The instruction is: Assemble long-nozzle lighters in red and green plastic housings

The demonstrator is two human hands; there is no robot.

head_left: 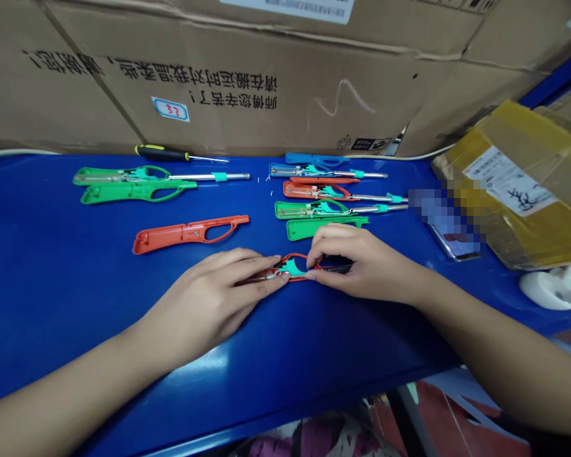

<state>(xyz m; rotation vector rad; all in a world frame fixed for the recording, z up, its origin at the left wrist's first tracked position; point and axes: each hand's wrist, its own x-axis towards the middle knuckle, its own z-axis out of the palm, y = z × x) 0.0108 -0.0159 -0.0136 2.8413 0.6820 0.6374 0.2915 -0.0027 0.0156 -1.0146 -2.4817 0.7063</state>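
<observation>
Lighter [295,269], red, opened, inner parts exposed, turquoise trigger [291,266] at centre; located between the two hands, at the middle of the blue table [266,381]

Left hand [214,289]: back upward, fingers and thumb closed on the lighter's left portion, tips beside the trigger

Right hand [356,257]: fingers bent, thumb and forefinger closed on the lighter's right portion; dark slender piece [340,268] beneath the palm, whether gripped cannot be told

Casing half [171,237], red, apart, beyond the left hand

Green lighter [164,174], opened, far left, green shell [118,192] lying just beside it

Group beyond the right hand: blue lighter [309,170], second red lighter [314,192], second green lighter [309,209], all opened, metal barrels pointing right

Screwdriver [164,153], black and yellow, against the large carton [209,76]

Phone [452,238], partly pixelated, near the yellow-taped box [509,190]
</observation>
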